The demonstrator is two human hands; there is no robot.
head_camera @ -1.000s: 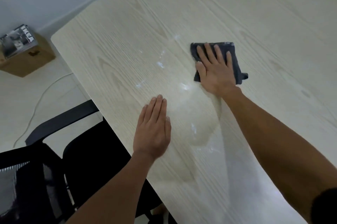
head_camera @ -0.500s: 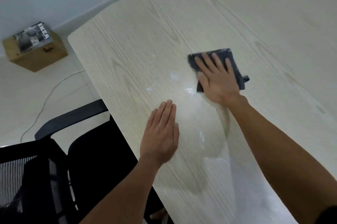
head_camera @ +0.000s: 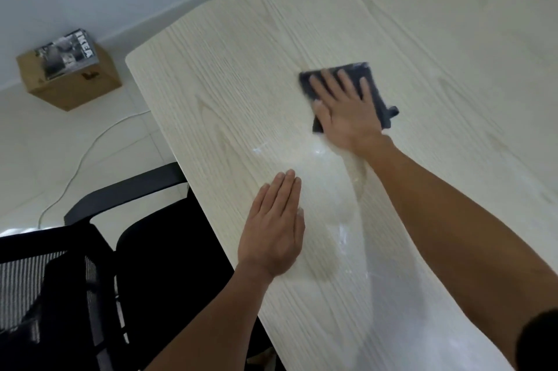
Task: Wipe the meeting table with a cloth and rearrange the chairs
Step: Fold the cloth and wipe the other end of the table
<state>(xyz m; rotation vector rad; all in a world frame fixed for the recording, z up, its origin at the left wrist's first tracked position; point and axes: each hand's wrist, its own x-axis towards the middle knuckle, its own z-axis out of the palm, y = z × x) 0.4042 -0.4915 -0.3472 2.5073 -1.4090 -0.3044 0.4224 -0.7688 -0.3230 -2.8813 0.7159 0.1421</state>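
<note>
Cloth point(head_camera: 376, 89) sits folded and pinned flat under the right hand point(head_camera: 347, 110), fingers spread, probably to push evenly while wiping the tabletop point(head_camera: 229, 92). Left hand point(head_camera: 273, 231) lies open, palm down near the edge, gripping nothing, looks like it's just bracing the lean. Chair point(head_camera: 145, 253) is tucked under the near edge, not dealt with yet. Catalogue point(head_camera: 68, 52) on the box point(head_camera: 72, 83) over on the floor seems to say IKEA.
</note>
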